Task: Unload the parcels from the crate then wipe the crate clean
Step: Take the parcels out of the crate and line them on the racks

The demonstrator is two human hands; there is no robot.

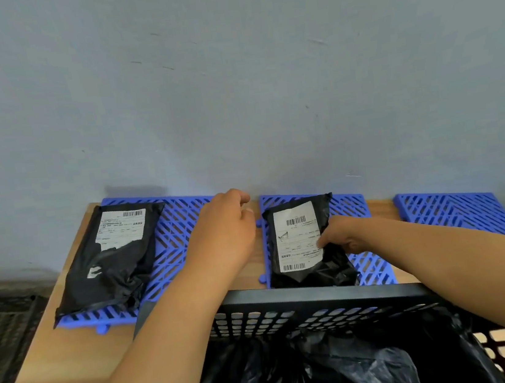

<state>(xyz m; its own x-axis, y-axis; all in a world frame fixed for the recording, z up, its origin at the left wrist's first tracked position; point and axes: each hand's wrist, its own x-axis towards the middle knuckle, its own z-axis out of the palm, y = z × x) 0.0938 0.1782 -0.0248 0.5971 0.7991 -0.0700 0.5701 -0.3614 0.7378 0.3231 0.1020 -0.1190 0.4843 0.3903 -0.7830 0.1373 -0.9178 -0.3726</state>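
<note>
Black parcel (304,242) lies lengthwise on middle blue mat (371,264), beyond the crate (323,297). Right hand (345,235) fingers pinch its right edge; left hand (225,236), loosely curled, holds nothing beside it.
</note>
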